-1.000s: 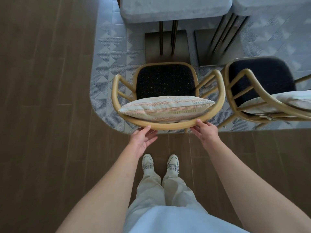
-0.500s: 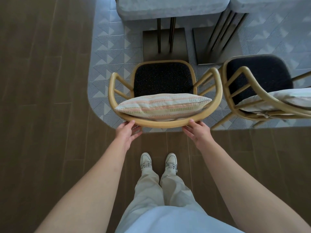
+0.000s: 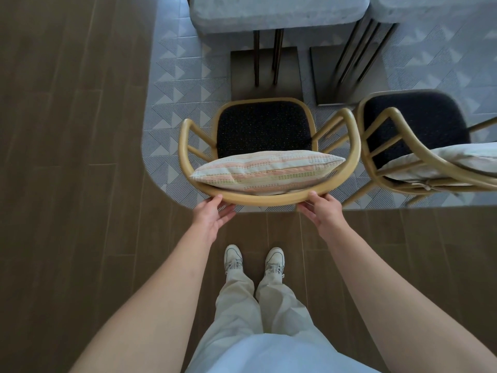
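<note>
A yellow wooden armchair (image 3: 269, 199) with a dark speckled seat (image 3: 263, 127) stands at the edge of a patterned rug, facing a table. A striped cushion (image 3: 266, 170) leans inside its curved back rail. My left hand (image 3: 212, 215) holds the rail's left part, thumb on top and fingers underneath. On the rail's right part, my right hand (image 3: 322, 212) grips it the same way. My feet in white shoes stand just behind the chair.
A second matching chair (image 3: 403, 162) with a pale cushion stands close on the right, almost touching the first. Ahead are grey table tops (image 3: 274, 14) on dark metal bases (image 3: 265, 74). A grey patterned rug (image 3: 172, 98) lies under them, with brown wood floor on the left and behind.
My left hand came up from below the rail's middle to its left part and took hold. The right hand kept its grip. The chair has not visibly shifted.
</note>
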`<state>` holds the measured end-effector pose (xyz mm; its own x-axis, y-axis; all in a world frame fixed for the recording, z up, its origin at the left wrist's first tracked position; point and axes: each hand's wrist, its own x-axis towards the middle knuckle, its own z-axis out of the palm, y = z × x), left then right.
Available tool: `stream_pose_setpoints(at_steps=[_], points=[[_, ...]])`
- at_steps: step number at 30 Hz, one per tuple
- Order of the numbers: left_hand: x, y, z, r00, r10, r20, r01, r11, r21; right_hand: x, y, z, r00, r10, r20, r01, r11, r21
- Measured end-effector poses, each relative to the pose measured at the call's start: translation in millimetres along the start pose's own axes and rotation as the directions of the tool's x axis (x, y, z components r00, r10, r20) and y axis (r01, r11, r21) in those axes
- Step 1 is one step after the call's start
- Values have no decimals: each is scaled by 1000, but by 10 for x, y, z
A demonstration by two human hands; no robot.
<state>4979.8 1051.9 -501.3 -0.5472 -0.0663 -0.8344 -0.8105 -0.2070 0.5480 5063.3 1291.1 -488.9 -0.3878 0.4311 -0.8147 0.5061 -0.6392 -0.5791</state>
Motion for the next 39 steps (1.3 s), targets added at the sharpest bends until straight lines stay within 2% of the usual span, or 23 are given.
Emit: stream_pose_setpoints(at_steps=[15,28,32,39], points=[[9,67,58,1000,15,-2,-15,1000,24,-12,-81,60,1000,6,19,-8,996,94],[-121,124,139,997,30,-77,-15,983,184,-55,-167,114,999,46,-28,-45,999,23],[-218,169,200,994,13,-105,4,987,160,-121,-248,177,996,88,-25,-89,995,-40],[-462,510,349,987,86,-133,-60,981,184,-507,-461,339,999,50,17,-49,995,-86]])
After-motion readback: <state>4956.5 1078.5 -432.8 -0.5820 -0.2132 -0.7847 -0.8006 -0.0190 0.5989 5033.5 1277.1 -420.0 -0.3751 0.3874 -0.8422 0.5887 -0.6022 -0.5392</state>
